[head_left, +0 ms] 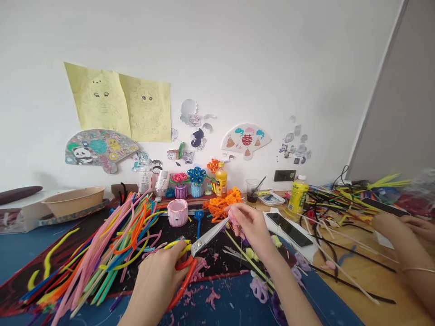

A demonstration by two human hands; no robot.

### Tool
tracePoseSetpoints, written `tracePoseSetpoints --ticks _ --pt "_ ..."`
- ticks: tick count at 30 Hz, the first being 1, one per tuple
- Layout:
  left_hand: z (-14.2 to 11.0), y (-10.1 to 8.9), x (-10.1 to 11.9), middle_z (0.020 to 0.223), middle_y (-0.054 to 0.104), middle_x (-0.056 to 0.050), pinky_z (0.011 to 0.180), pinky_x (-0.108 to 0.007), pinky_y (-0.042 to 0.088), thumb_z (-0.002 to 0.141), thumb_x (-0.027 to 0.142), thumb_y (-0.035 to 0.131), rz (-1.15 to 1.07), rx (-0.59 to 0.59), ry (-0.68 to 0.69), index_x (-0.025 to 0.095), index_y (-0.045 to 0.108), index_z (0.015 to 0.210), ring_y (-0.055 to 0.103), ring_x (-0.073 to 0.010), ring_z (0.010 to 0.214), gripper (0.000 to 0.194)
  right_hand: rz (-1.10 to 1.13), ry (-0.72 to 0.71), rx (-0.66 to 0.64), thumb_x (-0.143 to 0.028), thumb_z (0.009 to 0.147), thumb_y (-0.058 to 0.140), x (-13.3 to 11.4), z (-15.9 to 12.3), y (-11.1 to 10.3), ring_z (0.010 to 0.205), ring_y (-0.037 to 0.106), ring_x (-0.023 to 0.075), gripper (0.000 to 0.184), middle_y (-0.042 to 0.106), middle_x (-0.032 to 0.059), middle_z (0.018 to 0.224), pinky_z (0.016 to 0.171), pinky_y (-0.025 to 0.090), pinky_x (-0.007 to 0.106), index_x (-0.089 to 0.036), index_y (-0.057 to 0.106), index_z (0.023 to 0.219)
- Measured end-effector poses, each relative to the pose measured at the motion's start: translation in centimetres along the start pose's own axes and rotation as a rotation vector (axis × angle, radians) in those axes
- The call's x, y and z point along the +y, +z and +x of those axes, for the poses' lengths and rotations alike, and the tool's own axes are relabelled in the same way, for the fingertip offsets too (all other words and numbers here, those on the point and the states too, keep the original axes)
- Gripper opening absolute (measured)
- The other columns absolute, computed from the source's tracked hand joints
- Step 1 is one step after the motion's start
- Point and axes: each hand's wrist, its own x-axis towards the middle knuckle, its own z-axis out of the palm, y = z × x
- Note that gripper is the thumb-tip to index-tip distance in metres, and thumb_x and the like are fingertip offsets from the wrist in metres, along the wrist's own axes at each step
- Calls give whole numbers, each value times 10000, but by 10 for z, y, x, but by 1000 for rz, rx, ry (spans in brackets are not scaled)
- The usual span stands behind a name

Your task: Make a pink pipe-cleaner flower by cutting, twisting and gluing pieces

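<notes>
Scissors (208, 237) with red-orange handles are gripped in my left hand (161, 267), low and near the middle of the view. Their blades point up and to the right, the tips touching or just beside a pink fuzzy piece (233, 216). My right hand (249, 226) pinches this piece between thumb and fingers, which partly hide it. Pink fuzz clippings (201, 267) lie on the mat below the scissors. A blue pipe-cleaner flower (199, 219) and a pink-and-white pot (177, 213) stand just behind my hands.
Pipe cleaners (112, 240) of many colours are heaped at left. Orange loops (222, 203), juice bottles (221, 179) and finished flower pots (196, 183) stand along the wall. A phone (288, 229) lies on white paper at right. Another person's arm (404, 253) reaches in at far right.
</notes>
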Motion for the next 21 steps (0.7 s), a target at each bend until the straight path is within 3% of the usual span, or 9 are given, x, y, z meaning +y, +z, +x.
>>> tracePoseSetpoints --ticks 6,14,21 --pt "1 -1 0 728 698 -19 535 -234 286 897 458 467 2 -13 -14 243 552 770 681 -239 747 264 35 78 -21 -526 761 681 1 1 -6 378 399 71 391 497 -40 454 357 275 184 -143 703 838" --pt "0 2 1 750 677 -11 546 -244 328 882 397 468 -98 -19 -41 235 462 778 684 -230 780 193 74 143 46 -553 733 689 2 3 -6 336 365 62 408 512 -38 425 335 235 183 -145 671 724" --pt "1 8 -5 1011 686 -47 584 -269 402 905 436 452 -99 154 -54 236 483 974 676 -249 900 214 223 225 32 -564 716 698 -7 1 -4 349 386 46 441 533 -26 491 326 177 168 -156 571 610"
